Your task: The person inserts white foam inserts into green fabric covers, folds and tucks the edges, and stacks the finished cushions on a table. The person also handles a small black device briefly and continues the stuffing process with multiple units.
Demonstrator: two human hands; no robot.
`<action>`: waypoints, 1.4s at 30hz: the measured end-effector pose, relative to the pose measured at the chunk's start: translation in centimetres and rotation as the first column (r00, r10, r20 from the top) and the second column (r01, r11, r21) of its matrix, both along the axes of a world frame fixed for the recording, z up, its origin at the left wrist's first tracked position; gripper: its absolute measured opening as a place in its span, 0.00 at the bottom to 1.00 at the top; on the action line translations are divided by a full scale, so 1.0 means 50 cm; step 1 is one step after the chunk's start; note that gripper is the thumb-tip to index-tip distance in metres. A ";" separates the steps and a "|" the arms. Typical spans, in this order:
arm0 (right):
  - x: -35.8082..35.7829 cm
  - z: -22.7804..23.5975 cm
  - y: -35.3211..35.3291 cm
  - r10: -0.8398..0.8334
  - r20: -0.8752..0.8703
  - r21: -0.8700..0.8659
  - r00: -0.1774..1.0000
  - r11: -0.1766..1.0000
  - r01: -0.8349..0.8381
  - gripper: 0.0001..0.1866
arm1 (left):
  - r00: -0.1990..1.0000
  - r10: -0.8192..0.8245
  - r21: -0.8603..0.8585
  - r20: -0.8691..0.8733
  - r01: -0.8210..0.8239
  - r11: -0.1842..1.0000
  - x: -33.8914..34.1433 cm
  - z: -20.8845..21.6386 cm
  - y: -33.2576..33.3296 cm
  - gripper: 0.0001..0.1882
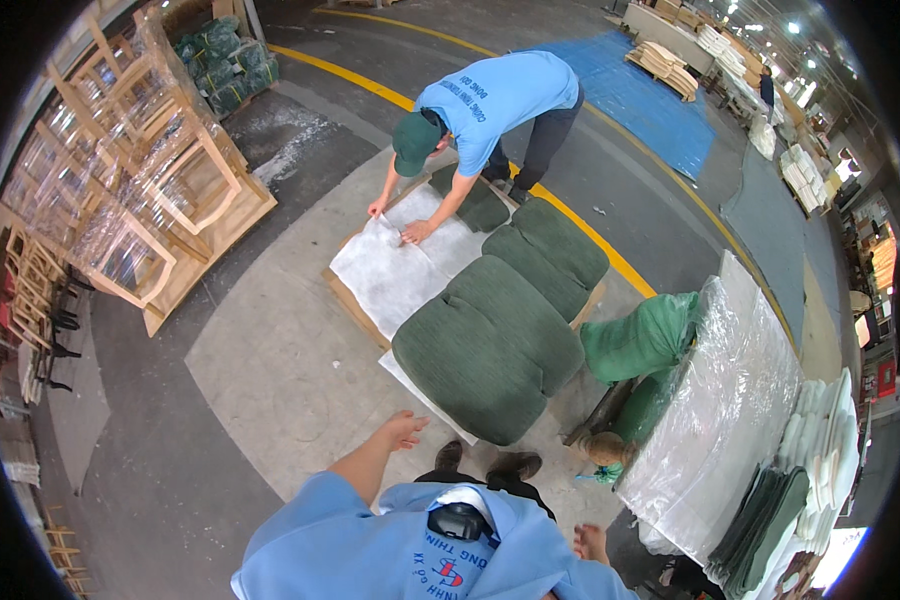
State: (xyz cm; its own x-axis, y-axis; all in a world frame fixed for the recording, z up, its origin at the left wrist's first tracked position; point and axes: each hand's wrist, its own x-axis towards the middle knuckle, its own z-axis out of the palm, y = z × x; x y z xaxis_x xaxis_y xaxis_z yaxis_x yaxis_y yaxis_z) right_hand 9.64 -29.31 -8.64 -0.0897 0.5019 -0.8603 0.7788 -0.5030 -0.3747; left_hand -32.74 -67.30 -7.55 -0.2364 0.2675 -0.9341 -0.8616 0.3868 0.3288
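Observation:
My left hand [402,430] is held out just short of the nearest dark green padded cushion [488,350], fingers apart and holding nothing. Low at my right side hangs my right hand [590,543], its fingers loosely bent and apart, with nothing seen in them. A second green cushion [550,255] lies beyond the nearest one, and a third [475,203] shows farther back. White soft sheets [380,265] are spread beside them over brown cardboard [355,308]. Across from me a co-worker [500,100] bends over, both hands on the white sheet.
Wrapped wooden chair frames [160,200] stand on a pallet at the left. To the right are a green sack [640,338], a plastic-wrapped slab [720,400], and stacked white and green pads [760,520]. A yellow floor line [625,270] runs behind the cushions.

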 end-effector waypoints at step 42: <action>-0.053 0.144 -0.089 0.229 0.003 0.094 0.973 0.969 -0.229 0.17 | 0.231 -0.866 -0.704 -0.443 0.508 0.496 0.001 -0.067 0.254 0.59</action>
State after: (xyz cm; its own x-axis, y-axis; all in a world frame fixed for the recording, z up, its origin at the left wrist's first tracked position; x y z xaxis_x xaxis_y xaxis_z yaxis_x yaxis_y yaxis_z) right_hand 6.98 -33.76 -1.43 -0.2179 0.5455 -0.8093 0.8661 -0.2742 -0.4180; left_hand -32.67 -54.61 -10.90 -0.6939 0.3953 -0.6019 0.2699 0.9177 0.2915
